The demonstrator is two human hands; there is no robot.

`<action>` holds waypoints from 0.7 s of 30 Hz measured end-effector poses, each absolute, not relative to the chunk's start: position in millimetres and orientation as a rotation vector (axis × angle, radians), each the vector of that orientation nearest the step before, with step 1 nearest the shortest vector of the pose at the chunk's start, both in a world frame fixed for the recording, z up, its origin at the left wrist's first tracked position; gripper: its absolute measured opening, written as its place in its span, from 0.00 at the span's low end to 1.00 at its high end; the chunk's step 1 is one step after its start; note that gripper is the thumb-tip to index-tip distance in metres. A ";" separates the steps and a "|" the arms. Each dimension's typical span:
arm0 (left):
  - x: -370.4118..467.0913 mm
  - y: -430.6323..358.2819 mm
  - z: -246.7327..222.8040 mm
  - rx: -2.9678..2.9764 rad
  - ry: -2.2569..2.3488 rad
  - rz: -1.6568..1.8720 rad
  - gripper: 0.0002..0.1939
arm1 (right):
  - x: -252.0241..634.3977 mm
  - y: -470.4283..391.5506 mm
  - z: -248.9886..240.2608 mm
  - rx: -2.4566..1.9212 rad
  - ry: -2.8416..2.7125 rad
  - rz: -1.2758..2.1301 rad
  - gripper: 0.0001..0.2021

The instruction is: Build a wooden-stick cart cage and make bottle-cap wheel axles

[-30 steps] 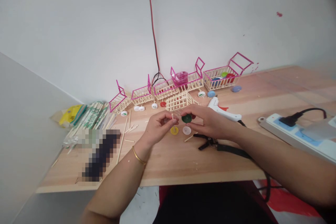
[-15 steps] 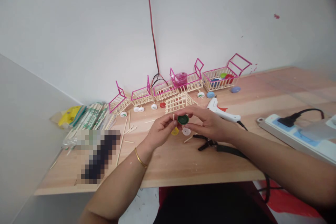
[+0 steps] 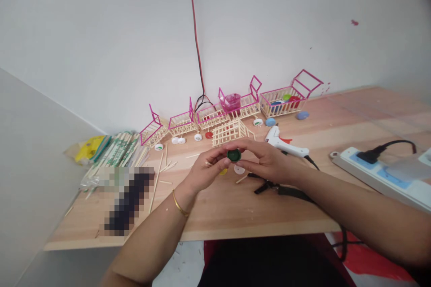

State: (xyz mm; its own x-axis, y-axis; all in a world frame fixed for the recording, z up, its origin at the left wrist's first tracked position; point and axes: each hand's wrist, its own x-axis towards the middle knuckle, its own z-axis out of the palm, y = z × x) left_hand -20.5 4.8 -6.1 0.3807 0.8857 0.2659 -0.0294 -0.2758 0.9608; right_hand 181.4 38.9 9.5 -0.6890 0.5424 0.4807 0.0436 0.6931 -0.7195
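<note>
A dark green bottle cap (image 3: 234, 155) is held above the table, its hollow side toward me. My right hand (image 3: 267, 160) is closed on the cap, thumb below and fingers along the top. My left hand (image 3: 205, 171) is closed on a short wooden stick (image 3: 208, 164), and its thumb touches the cap's left edge. Below the hands, a yellow cap (image 3: 223, 171) and a whitish cap (image 3: 239, 169) lie on the table, partly covered. Just beyond stands a small stick-built frame (image 3: 230, 133).
Stick carts with pink rims (image 3: 212, 116) line the wall. A white glue gun (image 3: 288, 145), black-handled pliers (image 3: 266, 184) and a power strip (image 3: 387, 170) lie to the right. Loose sticks (image 3: 156, 184) and bagged sticks (image 3: 116, 154) lie left, near a blurred dark object (image 3: 129, 204).
The stick in my left hand has swung from upright beside the cap to pointing left. The green cap has shifted slightly left and down, and my right fingers reach further over it.
</note>
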 end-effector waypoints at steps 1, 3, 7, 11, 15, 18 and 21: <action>-20.3 4.9 -6.9 1.584 0.791 1.091 0.18 | 181.3 38.7 8.7 -0.445 -2.194 0.906 0.20; -20.6 5.5 -9.2 1.575 0.806 1.091 0.18 | 181.1 38.1 7.6 -0.434 -2.194 0.895 0.20; -22.2 6.1 -13.4 1.559 0.820 1.084 0.19 | 180.7 36.9 8.2 -0.418 -2.199 0.880 0.19; -22.7 5.1 -14.0 1.543 0.841 1.078 0.19 | 180.2 36.5 9.0 -0.407 -2.218 0.863 0.19; -20.3 3.9 -11.7 1.521 0.813 1.095 0.17 | 179.3 36.1 8.1 -0.391 -2.212 0.866 0.19; -18.4 3.9 -10.7 1.497 0.808 1.130 0.17 | 179.9 35.9 9.3 -0.401 -2.208 0.873 0.19; -17.8 4.5 -11.0 1.460 0.793 1.155 0.19 | 182.4 36.4 12.4 -0.435 -2.216 0.876 0.19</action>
